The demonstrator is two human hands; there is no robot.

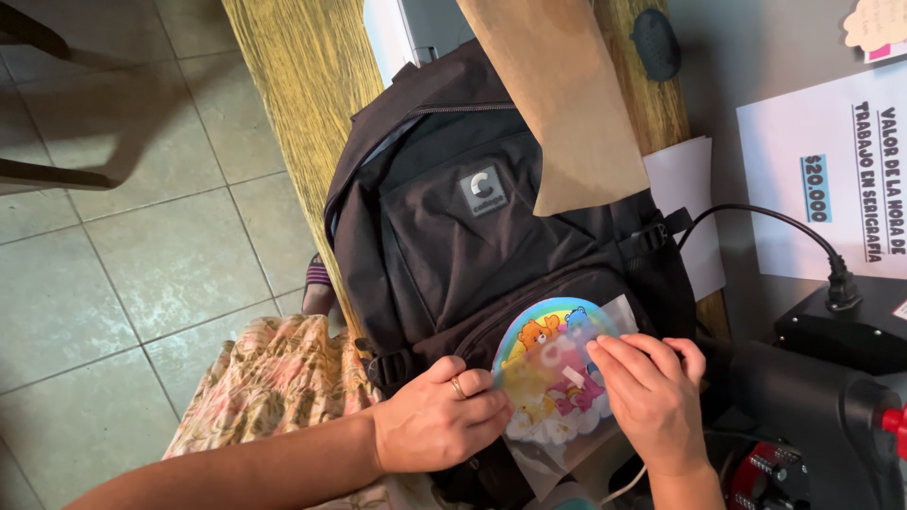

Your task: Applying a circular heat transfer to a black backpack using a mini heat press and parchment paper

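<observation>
One round multicoloured transfer sheet with cartoon bears on clear film (pixel 553 373) lies flat on the lower front pocket of one black fabric backpack (pixel 453 246). From my remote seat I count two hands on it, both belonging to the wearer of the camera.

Left hand (pixel 439 420): fingers curled down, tips pressing the sheet's left edge against the pocket; one ring on a finger. It pins rather than grips.

Right hand (pixel 652 397): fingers extended together, tips laid on the upper right part of the sheet, pressing it flat. Whether it pinches the film's edge, I cannot tell.

The backpack lies on its back across one yellowish wooden bench top (pixel 293 85). One small grey square label with a white mark (pixel 485 192) sits mid-front on the bag, above the sheet.

One long brown paper strip (pixel 557 94) lies slanted over the bag's upper right. One white paper sheet (pixel 688 203) pokes out beside the bag's right side.

One large white rectangular sign with dark lettering and a blue patch (pixel 831 175) lies further right. One black cable with plug (pixel 803 241) runs into one dark machine (pixel 822 397) with red parts at lower right.

Floral-patterned cloth (pixel 274 387) covers the lap below the bag; grey tiled floor (pixel 113 264) to the left
</observation>
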